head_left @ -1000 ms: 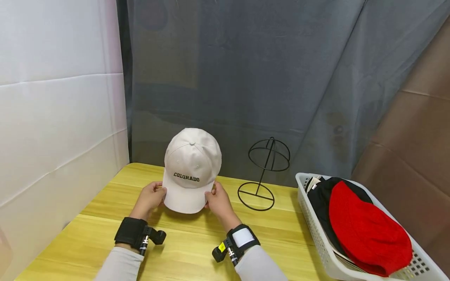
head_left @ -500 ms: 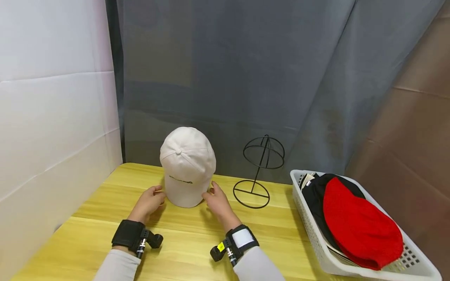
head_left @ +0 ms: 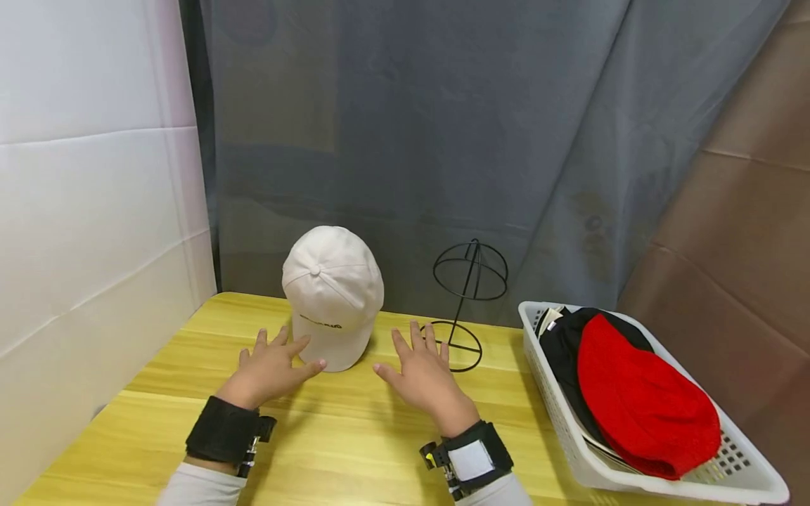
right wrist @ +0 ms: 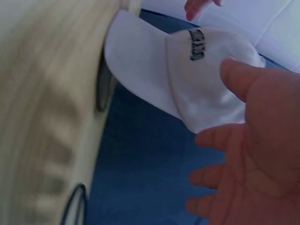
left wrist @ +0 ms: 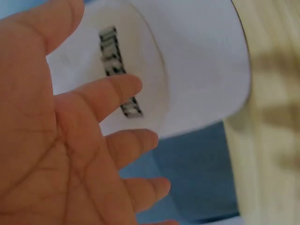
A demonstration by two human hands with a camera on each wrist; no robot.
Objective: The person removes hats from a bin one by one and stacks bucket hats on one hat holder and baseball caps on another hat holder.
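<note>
Both hands have let go of the white cap [head_left: 332, 295] — left hand [head_left: 268, 369] and right hand [head_left: 425, 376] now hover with fingers spread, holding nothing, just beside its brim. It sits upright at 12 o'clock on the table [head_left: 342, 443]; a careless bump could tip it. An empty wire stand [head_left: 469, 295] is at 1 o'clock, a basket [head_left: 639, 478] of hats at 3 — nothing blocks the way.

One white cap [head_left: 332, 299] on table [head_left: 329, 436]; two wire hat stands (one under cap, hidden; one bare [head_left: 467, 302]); one white basket [head_left: 658, 485]; inside it one red hat [head_left: 639, 400], at least one black hat [head_left: 566, 351]; two hands: left hand [head_left: 268, 369], right hand [head_left: 424, 376]
</note>
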